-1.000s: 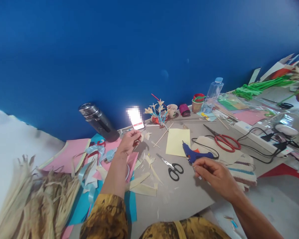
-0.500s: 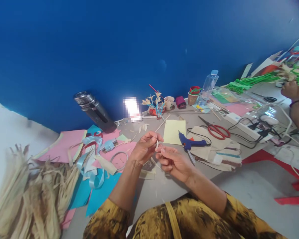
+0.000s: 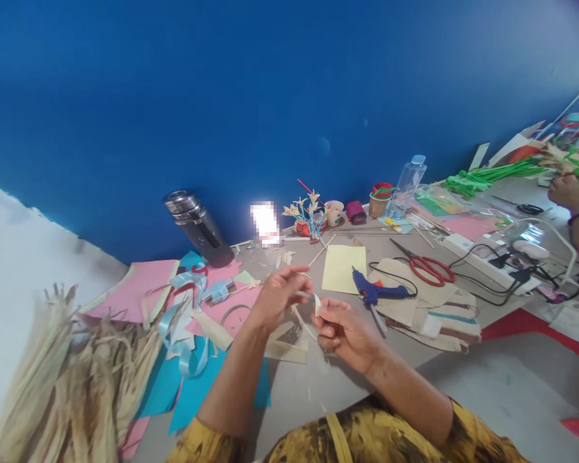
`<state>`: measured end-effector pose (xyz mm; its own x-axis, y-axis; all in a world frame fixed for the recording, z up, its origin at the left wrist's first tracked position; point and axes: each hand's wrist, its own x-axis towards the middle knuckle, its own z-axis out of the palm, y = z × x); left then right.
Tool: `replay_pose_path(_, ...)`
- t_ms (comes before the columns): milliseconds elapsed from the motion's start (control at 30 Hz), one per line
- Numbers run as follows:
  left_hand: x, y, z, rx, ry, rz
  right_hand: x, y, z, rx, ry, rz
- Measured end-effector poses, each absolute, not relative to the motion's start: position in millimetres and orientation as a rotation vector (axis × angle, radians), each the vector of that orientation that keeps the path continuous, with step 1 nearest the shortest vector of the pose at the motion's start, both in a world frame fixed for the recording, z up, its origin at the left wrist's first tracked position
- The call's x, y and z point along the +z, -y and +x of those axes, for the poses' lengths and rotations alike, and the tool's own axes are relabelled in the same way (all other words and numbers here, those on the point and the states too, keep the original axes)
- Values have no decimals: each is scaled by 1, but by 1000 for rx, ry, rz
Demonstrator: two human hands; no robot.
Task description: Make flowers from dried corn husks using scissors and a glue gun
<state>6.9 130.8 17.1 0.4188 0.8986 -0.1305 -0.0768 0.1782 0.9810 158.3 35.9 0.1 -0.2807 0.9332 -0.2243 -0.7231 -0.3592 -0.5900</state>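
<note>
Between the thumb and fingers of my right hand [image 3: 343, 328] is a small, pale, curved petal-like piece [image 3: 317, 304], probably corn husk. Close on its left, my left hand [image 3: 280, 297] has its fingers apart, and nothing shows in its grasp. Beneath my hands lie pale husk strips [image 3: 289, 350] on the grey table [image 3: 340, 379]. A blue glue gun [image 3: 379, 290] rests to the right of my right hand, beside a yellow paper sheet [image 3: 343, 267]. Behind my hands stand husk flowers [image 3: 311, 211] on light-blue stems.
Red-handled scissors [image 3: 431, 270], a striped cloth [image 3: 444, 318] and a power strip [image 3: 482, 260] lie right. A dark flask [image 3: 200, 228], blue ribbon [image 3: 193, 357], coloured paper [image 3: 130, 289] and husk bundles [image 3: 87, 386] are left. Another person's hand [image 3: 567, 191] holds green stems at far right.
My left hand has let go of the petal-like piece and opened beside it; the right hand keeps hold of it. The view has shifted, so things sit slightly lower and further right.
</note>
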Motion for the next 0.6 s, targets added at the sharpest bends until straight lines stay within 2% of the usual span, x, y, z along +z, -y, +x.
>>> replay_pose_path(100, 14, -171, -10, 784, -1615, 1734, -6, -33, 161, 1806, 483, -724)
replay_pose_path(133, 10, -184, -14, 750, -1720, 1807, -9, -33, 162, 1795, 488, -745)
replay_pose_path(400, -35, -234, 2, 473, -1932, 2034, -19, -33, 177, 1739, 497, -857)
replay_pose_path(600, -41, -239, 1, 404, -2053, 2026, -24, -35, 185, 1721, 464, -859)
